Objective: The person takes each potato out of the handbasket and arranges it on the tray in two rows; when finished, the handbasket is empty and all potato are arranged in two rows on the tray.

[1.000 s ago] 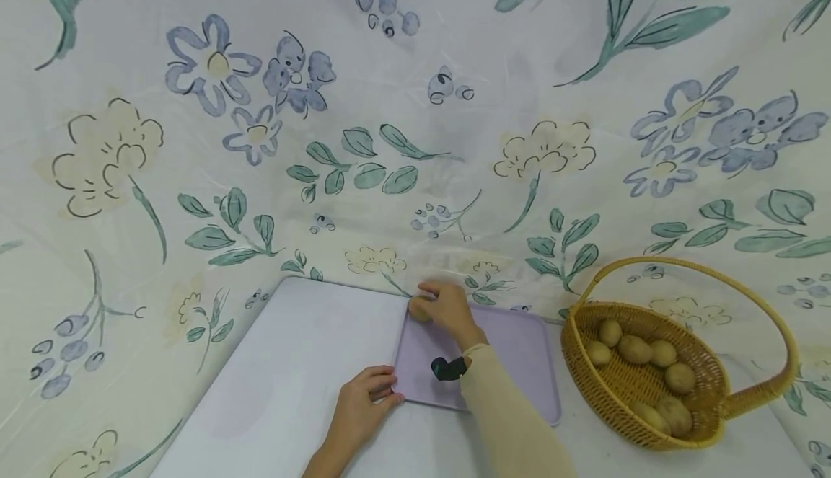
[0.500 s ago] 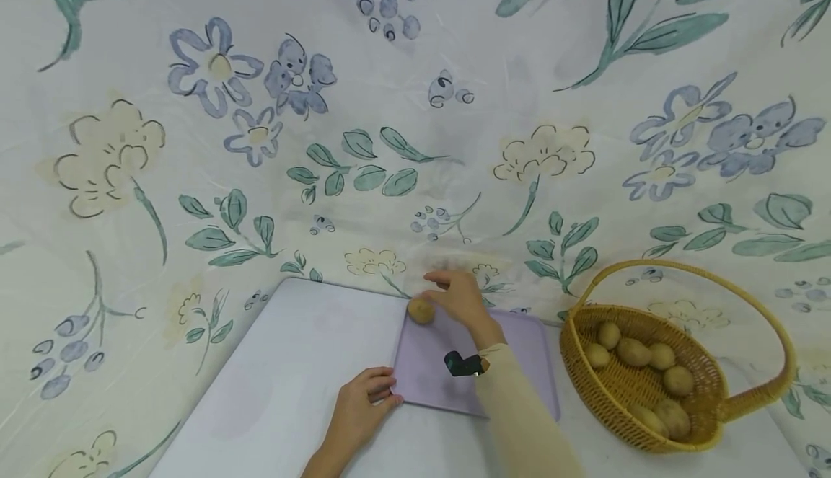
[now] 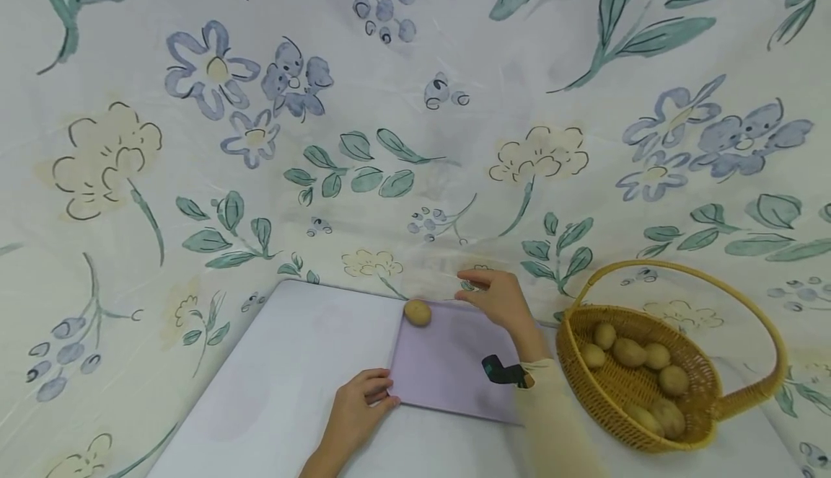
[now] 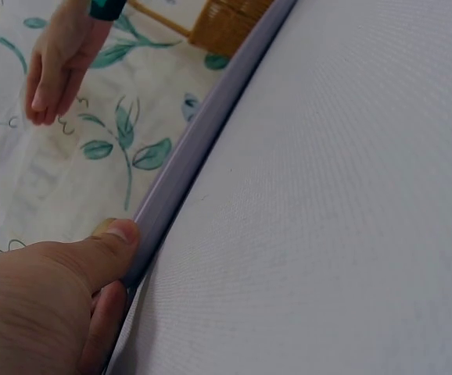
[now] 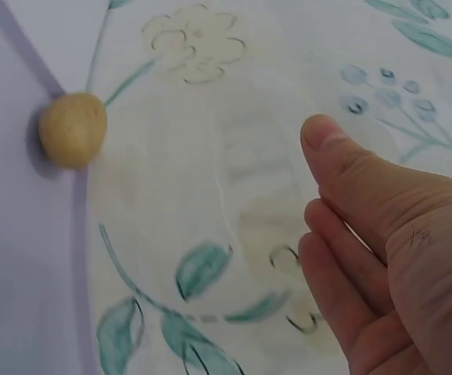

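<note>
A lone potato (image 3: 418,313) lies in the far left corner of a flat lilac tray (image 3: 448,363). My left hand (image 3: 359,404) holds the tray's near left corner, and the left wrist view has the thumb (image 4: 115,244) against its rim. To the right of that potato and apart from it, my right hand (image 3: 496,298) hovers over the tray's far side. Nothing is between its parted thumb and fingers, as the right wrist view (image 5: 398,266) also has it.
A wicker basket (image 3: 584,399) with a tall handle stands right of the tray, with several potatoes (image 3: 630,352) inside. Flowered cloth (image 3: 389,103) hangs behind the white table (image 3: 286,370).
A second ago my right hand was at the potato in the tray's corner. It has let go and moved right, toward the basket. My left hand stays at the tray's corner.
</note>
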A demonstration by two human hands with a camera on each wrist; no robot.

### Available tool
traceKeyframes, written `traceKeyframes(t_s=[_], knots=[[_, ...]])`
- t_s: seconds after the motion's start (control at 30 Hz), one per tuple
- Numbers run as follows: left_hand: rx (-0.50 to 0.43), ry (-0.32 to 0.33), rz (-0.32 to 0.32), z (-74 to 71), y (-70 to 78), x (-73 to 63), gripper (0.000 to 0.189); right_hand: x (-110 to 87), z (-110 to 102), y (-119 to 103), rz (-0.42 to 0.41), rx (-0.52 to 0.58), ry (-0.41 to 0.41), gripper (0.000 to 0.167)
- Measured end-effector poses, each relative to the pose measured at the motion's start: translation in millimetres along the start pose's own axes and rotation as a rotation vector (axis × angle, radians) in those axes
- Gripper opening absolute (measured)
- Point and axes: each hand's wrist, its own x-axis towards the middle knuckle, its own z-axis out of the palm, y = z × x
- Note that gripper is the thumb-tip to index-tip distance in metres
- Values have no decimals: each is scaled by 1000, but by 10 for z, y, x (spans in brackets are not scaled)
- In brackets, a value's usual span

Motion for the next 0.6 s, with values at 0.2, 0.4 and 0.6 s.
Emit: traceKeyframes(t_s=[0.2, 0.4, 0.6], knots=[[-24, -8, -13, 35, 1, 0, 29, -265, -436, 157, 6, -14, 22, 43], [-6, 6, 3, 16, -1, 10, 29, -524, -888, 265, 97, -48, 57, 47], [-9, 7, -1, -5, -14, 2, 29, -770, -1194, 349, 154, -92, 76, 48]])
